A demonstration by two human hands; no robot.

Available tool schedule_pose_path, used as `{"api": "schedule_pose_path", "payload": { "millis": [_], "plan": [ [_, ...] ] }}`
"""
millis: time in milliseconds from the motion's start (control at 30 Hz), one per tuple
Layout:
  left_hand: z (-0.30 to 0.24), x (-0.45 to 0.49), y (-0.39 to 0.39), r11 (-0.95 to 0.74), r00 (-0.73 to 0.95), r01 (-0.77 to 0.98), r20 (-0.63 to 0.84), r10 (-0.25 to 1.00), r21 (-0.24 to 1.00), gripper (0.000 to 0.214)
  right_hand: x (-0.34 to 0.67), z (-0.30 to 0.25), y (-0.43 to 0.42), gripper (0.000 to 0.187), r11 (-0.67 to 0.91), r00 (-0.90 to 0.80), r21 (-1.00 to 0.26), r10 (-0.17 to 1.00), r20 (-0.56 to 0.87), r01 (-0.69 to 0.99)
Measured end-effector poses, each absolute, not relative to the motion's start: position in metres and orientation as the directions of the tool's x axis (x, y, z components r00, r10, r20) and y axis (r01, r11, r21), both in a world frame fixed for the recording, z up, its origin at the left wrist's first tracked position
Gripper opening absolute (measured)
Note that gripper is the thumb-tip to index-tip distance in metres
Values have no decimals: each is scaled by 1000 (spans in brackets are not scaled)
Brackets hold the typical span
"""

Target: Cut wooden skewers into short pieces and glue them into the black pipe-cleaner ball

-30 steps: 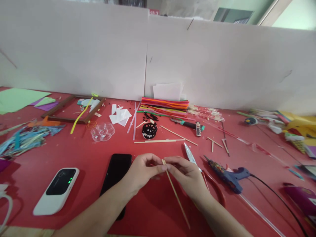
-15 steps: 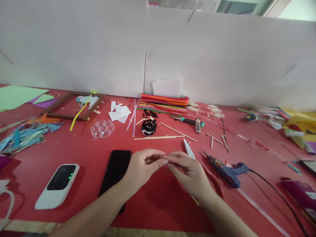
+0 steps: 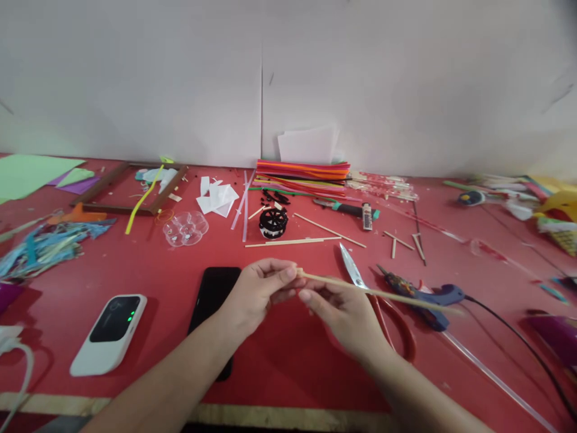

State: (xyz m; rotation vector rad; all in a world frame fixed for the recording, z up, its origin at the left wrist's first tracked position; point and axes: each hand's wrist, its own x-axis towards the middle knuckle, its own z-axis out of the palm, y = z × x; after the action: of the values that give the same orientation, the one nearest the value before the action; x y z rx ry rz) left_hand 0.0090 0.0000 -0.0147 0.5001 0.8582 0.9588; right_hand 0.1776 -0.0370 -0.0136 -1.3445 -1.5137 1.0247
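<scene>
A long thin wooden stick (image 3: 387, 294) slants across the middle, its near-left end between my hands and its far end reaching right over the glue gun. My left hand (image 3: 252, 294) pinches that left end between thumb and fingers. My right hand (image 3: 349, 316) is closed close beside it, fingers bent against the stick just right of the pinch; its exact grip is partly hidden. Below and behind my right hand lie scissors (image 3: 354, 267) with red handles. A black phone (image 3: 211, 294) lies partly under my left wrist. Beyond my hands stands a small black wheel-like piece (image 3: 273, 222) with a white part.
A blue glue gun (image 3: 433, 307) with a cord lies at right. More wooden sticks (image 3: 297, 242), a lighter (image 3: 366, 216), a utility knife (image 3: 342, 207) and pipe cleaners (image 3: 302, 169) lie farther back. A white device (image 3: 108, 337) and a clear plastic tray (image 3: 184, 228) are at left.
The stick has swung up from below my right hand to lie across it, pointing right. My hands have shifted slightly, and the camera view has tilted down a little.
</scene>
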Motion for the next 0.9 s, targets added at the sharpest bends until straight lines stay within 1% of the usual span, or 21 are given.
{"api": "schedule_pose_path", "payload": {
  "millis": [33, 100, 167, 233, 267, 333, 467, 500, 533, 600, 667, 700, 733, 800, 900],
  "plan": [
    [-14, 9, -1, 526, 328, -485, -412, 850, 699, 36, 176, -18, -34, 23, 2, -40, -977, 999, -7, 212],
    [-14, 9, -4, 547, 357, -452, -420, 835, 704, 34, 175, -25, -29, 27, -92, 13, -995, 996, -92, 26],
    [-15, 9, -6, 557, 382, -414, -417, 825, 720, 31, 175, -27, -27, 29, -119, 48, -982, 991, -127, -144],
    [-16, 9, -8, 557, 406, -389, -406, 818, 734, 29, 175, -25, -26, 29, -123, 57, -960, 988, -142, -252],
    [-16, 9, -8, 556, 412, -384, -402, 818, 737, 28, 175, -24, -27, 28, -126, 50, -954, 988, -144, -274],
    [-17, 9, -9, 551, 413, -381, -397, 820, 742, 27, 176, -21, -28, 25, -110, 24, -961, 993, -120, -255],
    [-17, 9, -11, 545, 418, -359, -391, 820, 758, 27, 177, -18, -29, 17, -2, 16, -995, 1000, -4, -101],
    [-16, 9, -11, 538, 422, -350, -383, 822, 767, 26, 177, -18, -29, 14, 8, 22, -994, 1000, 6, -108],
    [-15, 10, -11, 525, 426, -346, -368, 826, 778, 26, 178, -17, -28, 13, 1, 21, -989, 1000, -3, -151],
    [-13, 10, -12, 486, 444, -353, -314, 839, 799, 25, 180, -16, -28, 13, -81, -34, -949, 997, -75, -304],
    [-9, 10, -13, 447, 481, -383, -239, 844, 808, 24, 182, -14, -28, 14, -219, -150, -875, 974, -170, -431],
    [-8, 10, -13, 431, 505, -397, -199, 840, 810, 23, 184, -12, -28, 14, -290, -218, -838, 953, -209, -463],
    [-7, 9, -14, 416, 532, -407, -159, 832, 813, 21, 186, -11, -29, 14, -349, -280, -808, 930, -237, -476],
    [-6, 9, -15, 370, 572, -419, -76, 817, 829, 20, 188, -8, -30, 14, -412, -361, -775, 897, -254, -479],
    [-6, 8, -17, 267, 545, -414, 2, 839, 870, 19, 189, -7, -31, 13, -430, -399, -767, 883, -247, -477]
  ]
}}
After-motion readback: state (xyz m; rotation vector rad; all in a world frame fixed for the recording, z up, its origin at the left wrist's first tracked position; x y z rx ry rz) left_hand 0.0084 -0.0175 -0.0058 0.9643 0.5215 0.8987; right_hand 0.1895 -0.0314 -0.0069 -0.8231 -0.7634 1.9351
